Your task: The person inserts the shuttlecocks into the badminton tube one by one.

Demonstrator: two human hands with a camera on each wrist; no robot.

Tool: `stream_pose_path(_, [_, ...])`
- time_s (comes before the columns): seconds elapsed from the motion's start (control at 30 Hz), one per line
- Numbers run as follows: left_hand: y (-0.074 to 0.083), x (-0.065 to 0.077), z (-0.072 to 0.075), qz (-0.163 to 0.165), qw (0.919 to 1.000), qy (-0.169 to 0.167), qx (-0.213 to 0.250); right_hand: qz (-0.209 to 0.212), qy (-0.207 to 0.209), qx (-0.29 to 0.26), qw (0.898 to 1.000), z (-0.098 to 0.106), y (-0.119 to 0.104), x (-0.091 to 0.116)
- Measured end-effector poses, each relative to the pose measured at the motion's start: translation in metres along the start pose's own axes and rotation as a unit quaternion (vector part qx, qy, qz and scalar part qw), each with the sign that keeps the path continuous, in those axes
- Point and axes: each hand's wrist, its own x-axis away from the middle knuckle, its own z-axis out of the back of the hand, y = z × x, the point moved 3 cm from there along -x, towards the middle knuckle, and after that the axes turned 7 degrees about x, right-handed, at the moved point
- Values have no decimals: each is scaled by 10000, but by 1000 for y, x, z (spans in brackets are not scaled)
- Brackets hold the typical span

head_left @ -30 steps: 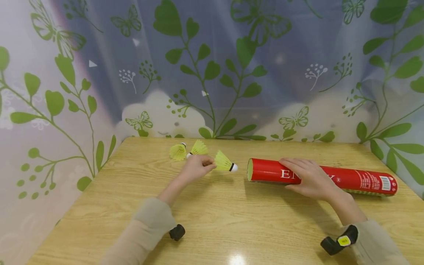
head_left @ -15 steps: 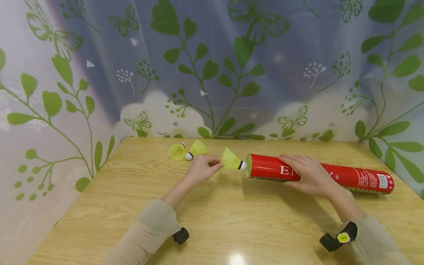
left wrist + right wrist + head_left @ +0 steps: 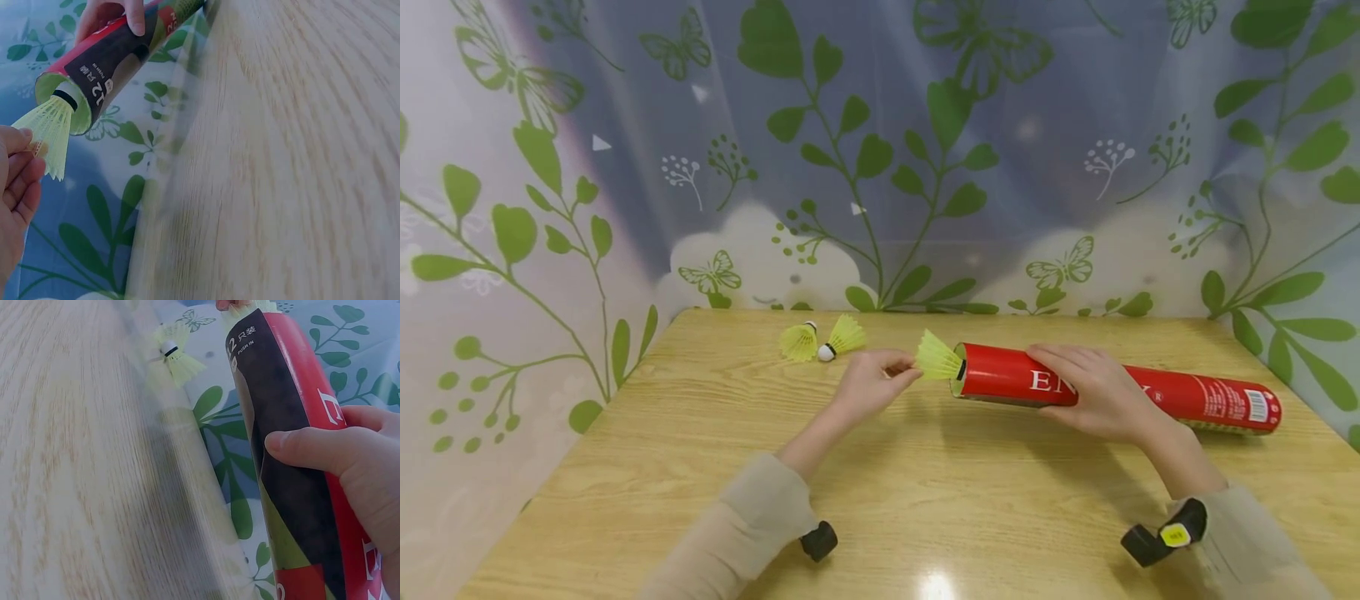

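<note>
My left hand (image 3: 872,383) pinches a yellow shuttlecock (image 3: 936,357) by the edge of its skirt. The shuttlecock's white cork sits inside the open left end of a long red tube (image 3: 1000,375), as the left wrist view shows, while most of the skirt sticks out. My right hand (image 3: 1105,392) grips the tube around its middle, thumb on the near side and fingers over the top. The tube's open end is tipped up off the table, its far right end low near the tabletop. Black panels with white print cover the tube's side in the right wrist view (image 3: 287,425).
Two more yellow shuttlecocks, one on its side (image 3: 799,342) and one with its cork facing me (image 3: 842,337), lie on the wooden table (image 3: 880,500) near its back edge. A curtain with green leaves and butterflies (image 3: 880,158) hangs right behind the table.
My left hand has moved right with the shuttlecock, whose cork has gone from outside the tube to inside its mouth. The tube's open end has risen slightly; my right hand keeps its grip.
</note>
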Motion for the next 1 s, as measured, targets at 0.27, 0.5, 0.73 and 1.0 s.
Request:
stream_pose_path(0.27, [1,0,-10,-71,9998,14,193,-196,-168,0,9997,-1,1,-2])
stream_pose_path(0.5, [3,-1,-18,-50,9996,-191,222,-233,-159,6,9996,-1,0,-3])
stream_pose_path(0.73, [4,-1,-27,-220,9988,-352,253,-154,-34,47,9999,-2,0,-2])
stream_pose_path(1.0, [6,-1,-33,-260,9987,-374,230,-212,-10,65,9998,-1,0,1])
